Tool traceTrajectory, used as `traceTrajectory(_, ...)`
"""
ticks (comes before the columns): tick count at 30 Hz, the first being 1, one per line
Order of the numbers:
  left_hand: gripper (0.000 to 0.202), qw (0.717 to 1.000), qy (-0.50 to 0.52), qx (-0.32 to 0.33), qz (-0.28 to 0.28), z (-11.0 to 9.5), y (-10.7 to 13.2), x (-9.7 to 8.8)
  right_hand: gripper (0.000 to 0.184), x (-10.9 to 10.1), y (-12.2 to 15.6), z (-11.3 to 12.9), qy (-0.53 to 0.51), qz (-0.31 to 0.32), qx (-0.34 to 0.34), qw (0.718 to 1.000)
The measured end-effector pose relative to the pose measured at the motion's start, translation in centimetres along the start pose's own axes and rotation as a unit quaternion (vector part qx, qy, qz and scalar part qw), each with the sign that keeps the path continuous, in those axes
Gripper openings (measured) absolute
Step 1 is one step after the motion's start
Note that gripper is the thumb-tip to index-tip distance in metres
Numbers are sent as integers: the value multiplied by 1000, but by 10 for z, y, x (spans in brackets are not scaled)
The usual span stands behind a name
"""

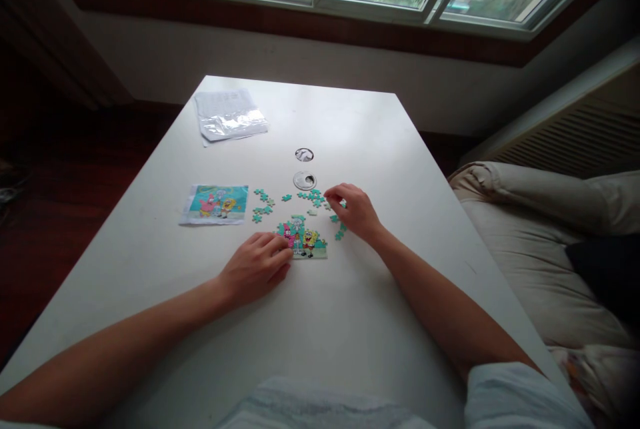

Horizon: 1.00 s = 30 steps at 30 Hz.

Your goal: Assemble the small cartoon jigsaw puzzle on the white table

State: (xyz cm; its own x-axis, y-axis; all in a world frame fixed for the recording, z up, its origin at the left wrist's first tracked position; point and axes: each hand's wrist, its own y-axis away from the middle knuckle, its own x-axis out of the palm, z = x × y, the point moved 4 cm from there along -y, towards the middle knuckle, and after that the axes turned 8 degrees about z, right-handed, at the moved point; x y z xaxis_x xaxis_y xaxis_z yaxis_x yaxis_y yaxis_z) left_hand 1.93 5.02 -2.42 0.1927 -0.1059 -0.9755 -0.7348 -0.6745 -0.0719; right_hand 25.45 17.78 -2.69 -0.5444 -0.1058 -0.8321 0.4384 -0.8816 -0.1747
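A partly joined jigsaw puzzle [311, 246] with cartoon figures lies flat on the white table. My left hand [263, 259] rests at its left edge, fingers lying over that side and covering part of it. Beyond the puzzle are loose turquoise puzzle pieces [316, 195]. Over their right side is my right hand [354, 211], thumb and forefinger bent together in a pinch; what lies between the fingertips is too small to make out. More loose pieces [260, 209] are scattered to the left, and a few [341, 232] lie below my right hand.
A printed picture sheet [215, 205] of the same figures lies left of the pieces. Papers in a clear plastic sleeve [233, 115] are at the far left. Two round fittings [305, 180] [304, 155] are set in the table [390, 322]. A cushioned seat [525, 249] stands right.
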Motion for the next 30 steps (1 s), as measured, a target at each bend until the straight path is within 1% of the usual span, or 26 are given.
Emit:
traceTrajectory(2, 17, 1000, -3, -11, -6, 5, 0, -2, 17, -17, 0, -8, -9, 17, 20, 1000)
traceTrajectory(3, 17, 1000, -5, -14, -9, 7, -1, -3, 17, -24, 1, -12, -8, 38, 32, 999)
traceTrajectory(5, 17, 1000, -6, -13, -16, 9, -1, -5, 17, -36, 6, -18, -1, 98, 51, 994)
traceTrajectory(8, 19, 1000, -1, -7, -21, 10, -1, -5, 13, -49, 17, -23, 29, 188, 61, 980)
traceTrajectory(10, 21, 1000, 1, -4, -19, 10, -1, -4, 10, -53, 23, -24, 54, 235, 64, 968)
traceTrajectory(13, 22, 1000, -6, -2, -16, 10, -1, -3, 7, -54, 30, -23, 68, 286, 59, 954)
traceTrajectory(16, 20, 1000, -18, -9, -12, 11, -1, -3, 9, -46, 33, -11, 54, 325, 16, 944)
traceTrajectory(18, 19, 999, -22, -16, -17, 12, 0, -5, 13, -37, 34, -1, 47, 337, -14, 940)
traceTrajectory(19, 18, 999, -22, -19, -26, 12, 0, -6, 15, -33, 33, 3, 49, 333, -24, 941)
traceTrajectory(22, 18, 997, -12, -39, -64, 18, 2, -11, 15, -24, 32, 10, 68, 322, -37, 944)
traceTrajectory(27, 18, 985, 8, -123, -124, 40, 5, -21, 13, -18, 32, 10, 80, 303, -46, 948)
traceTrajectory(30, 23, 974, 31, -175, -139, 54, 5, -25, 12, -16, 31, 7, 77, 295, -56, 951)
